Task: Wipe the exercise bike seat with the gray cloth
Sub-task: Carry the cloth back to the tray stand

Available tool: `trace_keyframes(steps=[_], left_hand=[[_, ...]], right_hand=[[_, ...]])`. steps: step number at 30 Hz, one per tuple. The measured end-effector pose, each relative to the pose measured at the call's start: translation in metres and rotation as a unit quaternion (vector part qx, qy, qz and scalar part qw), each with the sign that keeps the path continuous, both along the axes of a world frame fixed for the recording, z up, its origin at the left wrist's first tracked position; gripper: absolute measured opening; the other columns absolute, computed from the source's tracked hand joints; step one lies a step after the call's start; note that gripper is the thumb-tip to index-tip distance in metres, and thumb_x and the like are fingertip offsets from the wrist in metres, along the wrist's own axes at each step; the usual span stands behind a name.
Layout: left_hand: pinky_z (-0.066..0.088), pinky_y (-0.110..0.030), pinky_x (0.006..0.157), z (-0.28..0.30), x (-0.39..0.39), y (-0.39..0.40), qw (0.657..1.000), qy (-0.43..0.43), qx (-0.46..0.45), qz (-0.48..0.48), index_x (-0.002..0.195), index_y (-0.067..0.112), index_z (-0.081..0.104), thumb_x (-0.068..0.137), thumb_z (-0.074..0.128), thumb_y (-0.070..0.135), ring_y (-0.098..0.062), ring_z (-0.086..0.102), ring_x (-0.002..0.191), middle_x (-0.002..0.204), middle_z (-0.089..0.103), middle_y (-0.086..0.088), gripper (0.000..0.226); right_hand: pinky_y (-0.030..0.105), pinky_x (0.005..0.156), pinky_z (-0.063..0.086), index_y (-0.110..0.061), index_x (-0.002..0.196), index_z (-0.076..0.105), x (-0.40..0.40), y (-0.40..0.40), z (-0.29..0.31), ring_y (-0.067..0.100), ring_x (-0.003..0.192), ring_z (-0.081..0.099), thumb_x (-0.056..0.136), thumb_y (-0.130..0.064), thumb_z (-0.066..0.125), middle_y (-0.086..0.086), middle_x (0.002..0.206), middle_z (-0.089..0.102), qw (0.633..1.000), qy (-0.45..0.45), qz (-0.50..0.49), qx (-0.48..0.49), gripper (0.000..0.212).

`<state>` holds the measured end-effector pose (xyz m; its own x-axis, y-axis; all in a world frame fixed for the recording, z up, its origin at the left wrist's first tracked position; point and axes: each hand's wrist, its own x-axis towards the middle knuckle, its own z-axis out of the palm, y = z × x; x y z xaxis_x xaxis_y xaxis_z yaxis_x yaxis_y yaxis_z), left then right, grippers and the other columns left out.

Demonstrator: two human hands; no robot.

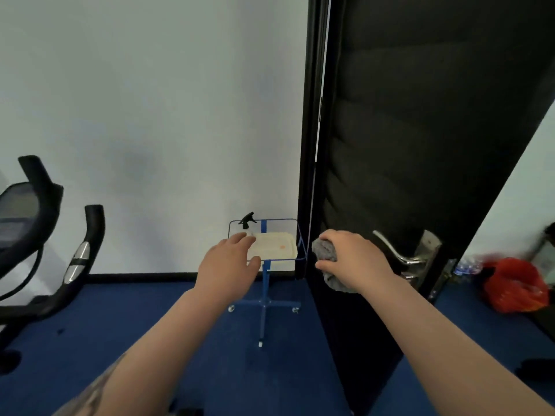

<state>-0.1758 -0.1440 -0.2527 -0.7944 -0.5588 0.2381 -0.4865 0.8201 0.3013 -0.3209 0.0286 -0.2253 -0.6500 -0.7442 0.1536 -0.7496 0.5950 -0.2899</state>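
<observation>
The right hand (354, 259) has its fingers (329, 267) closed around the gray cloth (326, 253), which is bunched in the palm, with one fold hanging below the thumb and another bulging out past the fingertips toward the stand. The left hand (231, 259) reaches forward with its fingers (244, 238) spread and loose, holding nothing; their tips overlap the near left edge of a white tray (279, 247) that sits on a blue wheeled stand (264, 283). Just beyond those fingertips stands a spray bottle (247, 222) with a black trigger head. Right of the cloth-holding fingers is a dark door (420, 130) with a metal lever handle (396, 250). Well to the left of the open fingers stands the exercise bike (45, 235); only its handlebars and console show, and its seat is out of view.
</observation>
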Motion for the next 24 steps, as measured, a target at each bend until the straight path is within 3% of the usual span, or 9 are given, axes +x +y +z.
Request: trace_keyframes(steps=[7, 13, 20, 24], left_hand=[[0.036, -0.033, 0.097, -0.013, -0.055, -0.065, 1.000, 0.005, -0.003, 0.023, 0.134, 0.022, 0.046, 0.091, 0.044, 0.033, -0.023, 0.047, 0.121, 0.142, 0.045, 0.003, 0.045], [0.037, -0.033, 0.094, -0.025, -0.107, -0.147, 0.999, 0.017, 0.004, 0.035, 0.129, 0.022, 0.050, 0.089, 0.045, 0.032, -0.023, 0.050, 0.118, 0.138, 0.049, 0.003, 0.041], [0.035, -0.035, 0.100, -0.042, -0.168, -0.244, 0.999, -0.007, 0.016, 0.047, 0.136, 0.021, 0.044, 0.091, 0.042, 0.034, -0.023, 0.044, 0.126, 0.145, 0.042, 0.001, 0.046], [0.039, -0.035, 0.092, -0.065, -0.199, -0.268, 0.998, -0.018, 0.039, 0.038, 0.131, 0.021, 0.049, 0.090, 0.044, 0.032, -0.023, 0.049, 0.119, 0.139, 0.048, 0.002, 0.042]], right_hand=[[0.031, 0.067, 0.044, -0.025, 0.116, 0.056, -0.057, -0.068, -0.014, 0.019, 0.095, 0.057, 0.080, -0.038, 0.067, -0.001, 0.110, 0.060, 1.000, 0.000, 0.029, 0.000, 0.039], [0.035, 0.072, 0.049, -0.026, 0.117, 0.055, -0.120, -0.144, -0.023, 0.022, 0.095, 0.058, 0.080, -0.037, 0.067, 0.000, 0.110, 0.060, 1.000, -0.007, 0.011, 0.020, 0.040], [0.033, 0.066, 0.046, -0.025, 0.114, 0.056, -0.187, -0.228, -0.040, 0.020, 0.091, 0.058, 0.080, -0.036, 0.068, 0.000, 0.106, 0.061, 1.000, -0.018, -0.003, 0.020, 0.038], [0.034, 0.066, 0.047, -0.024, 0.112, 0.057, -0.217, -0.254, -0.063, 0.020, 0.089, 0.058, 0.079, -0.035, 0.069, 0.000, 0.105, 0.061, 0.998, -0.046, -0.013, 0.046, 0.037]])
